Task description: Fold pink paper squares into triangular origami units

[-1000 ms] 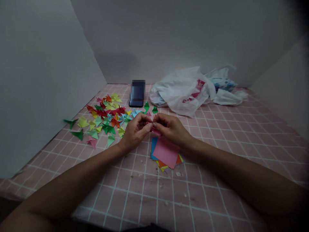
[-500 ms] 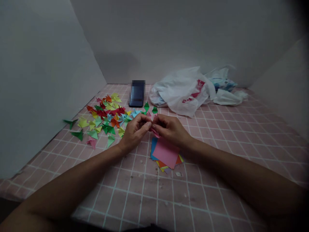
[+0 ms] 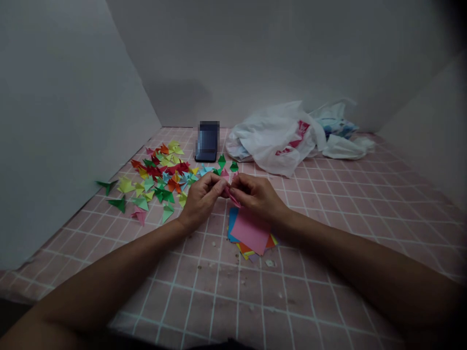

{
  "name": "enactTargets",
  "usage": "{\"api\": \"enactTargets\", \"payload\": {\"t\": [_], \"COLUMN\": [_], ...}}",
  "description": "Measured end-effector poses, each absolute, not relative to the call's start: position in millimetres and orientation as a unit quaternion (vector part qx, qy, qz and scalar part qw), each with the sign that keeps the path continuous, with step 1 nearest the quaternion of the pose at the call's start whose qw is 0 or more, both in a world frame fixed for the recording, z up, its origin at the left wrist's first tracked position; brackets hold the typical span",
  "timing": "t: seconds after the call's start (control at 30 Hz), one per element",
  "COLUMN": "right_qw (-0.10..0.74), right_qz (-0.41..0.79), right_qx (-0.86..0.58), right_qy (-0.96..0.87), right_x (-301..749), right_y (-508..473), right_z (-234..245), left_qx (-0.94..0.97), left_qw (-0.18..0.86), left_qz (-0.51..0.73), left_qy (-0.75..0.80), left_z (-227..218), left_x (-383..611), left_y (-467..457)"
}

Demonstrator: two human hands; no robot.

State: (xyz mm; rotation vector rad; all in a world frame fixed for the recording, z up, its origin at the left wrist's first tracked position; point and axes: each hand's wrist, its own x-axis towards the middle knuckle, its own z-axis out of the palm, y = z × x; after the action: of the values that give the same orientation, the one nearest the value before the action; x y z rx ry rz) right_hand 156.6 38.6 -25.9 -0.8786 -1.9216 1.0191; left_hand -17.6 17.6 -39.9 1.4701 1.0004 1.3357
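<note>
A small folded piece of pink paper is pinched between both hands, above the middle of the table. My left hand grips its left end between thumb and fingers. My right hand pinches it from the other side, and the fingers hide much of the folds. Just below the hands lies a stack of square paper sheets, pink on top, with blue, orange and yellow edges showing beneath. To the left spreads a group of folded paper cranes in green, yellow, red, orange, blue and pink.
A phone stands propped up at the back. White plastic bags lie crumpled at the back right, near the wall. Small scraps dot the pink checked tablecloth. Walls close in the left, back and right sides.
My left fingers and thumb have shifted slightly on the pink paper, and a little more of it shows between the hands. Everything else stays in place.
</note>
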Motion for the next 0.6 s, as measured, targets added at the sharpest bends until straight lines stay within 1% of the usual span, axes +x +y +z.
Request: {"api": "enactTargets", "payload": {"t": [0.13,0.33,0.47,0.6], "right_qw": [0.387,0.395,0.393,0.392], "right_qz": [0.432,0.499,0.504,0.493], "right_qx": [-0.362,-0.367,-0.371,-0.362], "right_qy": [-0.730,-0.679,-0.674,-0.687], "right_x": [156.4,157.2,156.6,155.9], "right_y": [39.0,40.5,39.4,38.6], "right_z": [-25.6,-26.0,-24.9,-25.2], "left_qx": [0.590,0.559,0.557,0.568], "left_qw": [0.452,0.507,0.511,0.492], "left_qz": [0.534,0.537,0.537,0.537], "left_qy": [0.403,0.377,0.373,0.385], "left_z": [-38.2,-38.8,-40.0,-41.0], "left_x": [-17.7,-17.9,-17.6,-17.5], "left_y": [17.7,19.4,20.3,21.6]}}
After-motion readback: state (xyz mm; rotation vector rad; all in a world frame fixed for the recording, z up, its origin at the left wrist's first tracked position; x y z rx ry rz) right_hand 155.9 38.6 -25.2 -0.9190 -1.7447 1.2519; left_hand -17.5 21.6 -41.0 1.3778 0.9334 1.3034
